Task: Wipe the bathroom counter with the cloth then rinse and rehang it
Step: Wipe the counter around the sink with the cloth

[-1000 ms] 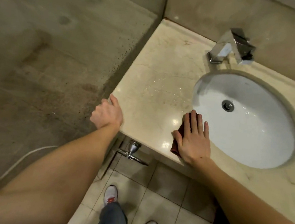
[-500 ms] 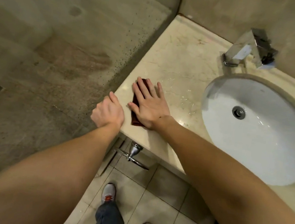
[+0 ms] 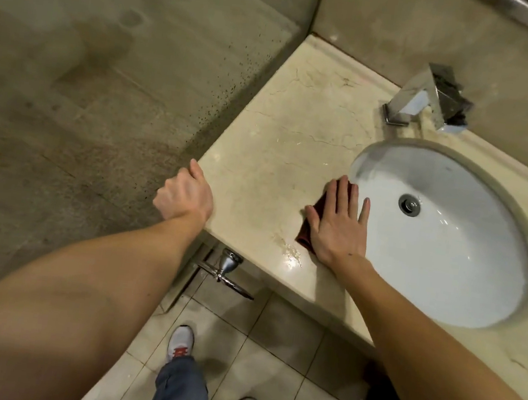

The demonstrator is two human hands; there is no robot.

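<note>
Cloth (image 3: 311, 220) sits under flat, spread right hand (image 3: 338, 224), just beside sink (image 3: 476, 289) rim; unwiped counter (image 3: 280, 136) lies left. Left hand (image 3: 185, 196) curled on the corner.

The right hand (image 3: 338, 226) pressed flat on a dark red cloth (image 3: 310, 228) on the marble table (image 3: 277, 155), beside the sink (image 3: 447, 253). The left hand (image 3: 185, 196) gripped the table's corner.

The left hand (image 3: 185, 196) is curling loosely with arm extended; the right hand (image 3: 339, 223) is lying flat, fingers (image 3: 343, 195) spread, palm down.
</note>
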